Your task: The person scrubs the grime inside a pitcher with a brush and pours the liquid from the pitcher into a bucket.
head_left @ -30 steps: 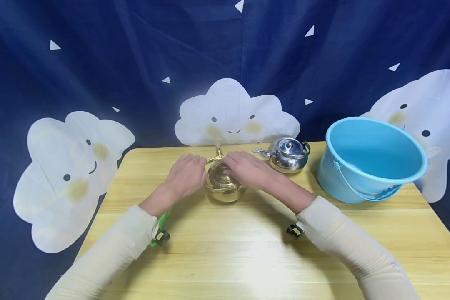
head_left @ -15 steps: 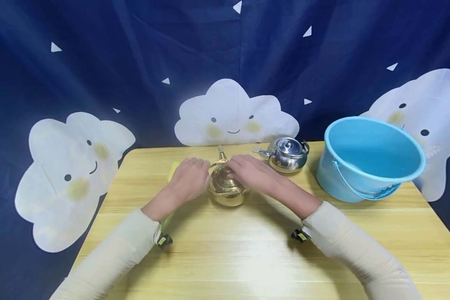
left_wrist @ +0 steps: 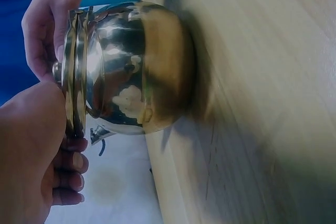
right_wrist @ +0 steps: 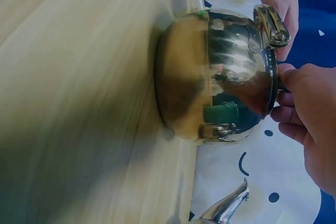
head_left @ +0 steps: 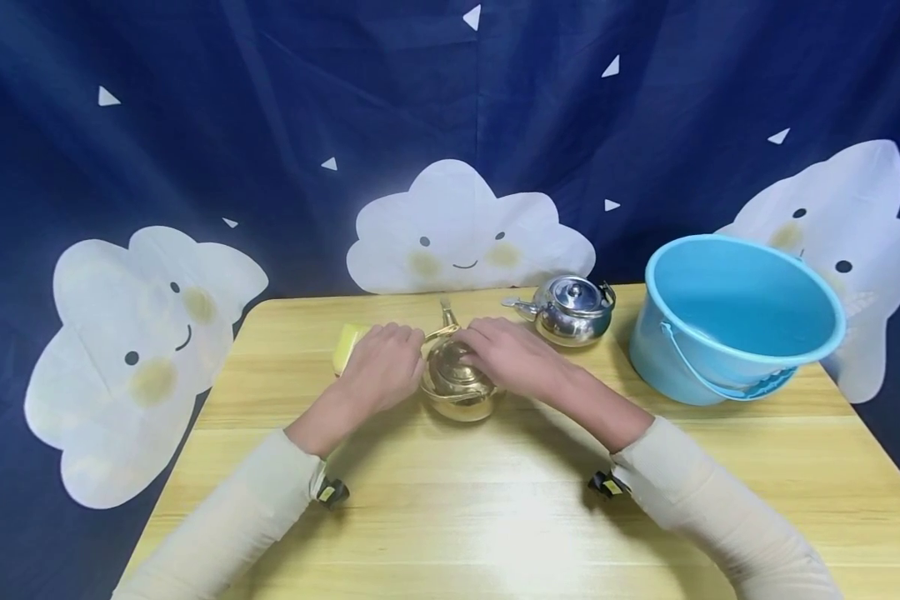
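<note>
A shiny gold teapot [head_left: 459, 387] stands on the table with its spout pointing away from me. My left hand [head_left: 385, 365] is at its left side, fingers curled round the gold handle [left_wrist: 79, 77], which lies folded over the top. From the other side my right hand [head_left: 512, 357] reaches over the lid. In the right wrist view its thumb and fingers [right_wrist: 291, 121] pinch at the lid's top, largely covering the knob [left_wrist: 56, 72]. The lid sits on the pot. A silver teapot [head_left: 573, 310] stands farther back, right of my right hand.
A large light-blue bucket [head_left: 738, 321] with its handle hanging down stands on the right of the wooden table [head_left: 457, 517]. Behind my left hand shows a yellow block-like object [head_left: 347, 346], partly hidden. A dark blue cloud-printed curtain [head_left: 285, 100] hangs past the back edge.
Both hands and the gold teapot have shifted a little toward me and to the right. The yellow object has come into sight; the green thing under my left wrist is now covered.
</note>
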### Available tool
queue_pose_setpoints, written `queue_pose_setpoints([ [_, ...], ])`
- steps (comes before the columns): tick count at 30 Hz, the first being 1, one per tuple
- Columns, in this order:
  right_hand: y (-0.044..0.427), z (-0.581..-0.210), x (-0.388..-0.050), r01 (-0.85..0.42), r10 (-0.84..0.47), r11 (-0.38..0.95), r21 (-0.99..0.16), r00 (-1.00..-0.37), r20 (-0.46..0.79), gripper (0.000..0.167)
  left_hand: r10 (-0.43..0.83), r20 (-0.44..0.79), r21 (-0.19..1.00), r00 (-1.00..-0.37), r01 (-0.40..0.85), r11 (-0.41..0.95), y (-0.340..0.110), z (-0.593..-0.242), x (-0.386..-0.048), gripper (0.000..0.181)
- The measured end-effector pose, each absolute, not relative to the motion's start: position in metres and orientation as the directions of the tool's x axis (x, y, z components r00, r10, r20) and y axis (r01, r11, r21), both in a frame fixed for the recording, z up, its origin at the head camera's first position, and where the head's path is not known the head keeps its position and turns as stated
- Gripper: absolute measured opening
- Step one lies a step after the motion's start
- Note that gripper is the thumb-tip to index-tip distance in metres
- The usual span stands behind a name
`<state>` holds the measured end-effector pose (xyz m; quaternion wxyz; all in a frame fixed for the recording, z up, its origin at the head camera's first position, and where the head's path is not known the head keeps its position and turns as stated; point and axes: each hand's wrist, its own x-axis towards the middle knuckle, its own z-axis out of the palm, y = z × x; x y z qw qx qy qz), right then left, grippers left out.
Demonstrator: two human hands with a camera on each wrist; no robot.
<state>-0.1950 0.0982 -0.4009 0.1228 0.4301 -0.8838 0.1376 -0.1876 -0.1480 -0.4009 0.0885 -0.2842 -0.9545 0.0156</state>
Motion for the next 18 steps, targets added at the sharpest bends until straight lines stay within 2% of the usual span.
queue_pose_setpoints([
  [18, 0.105, -0.404, -0.183, -0.801, -0.726, 0.582, -0.141, -0.59, 0.354, 0.036, 0.559, 0.171, -0.095, -0.811, 0.551, 0.829, -0.142, -0.402, -0.176, 0.018],
])
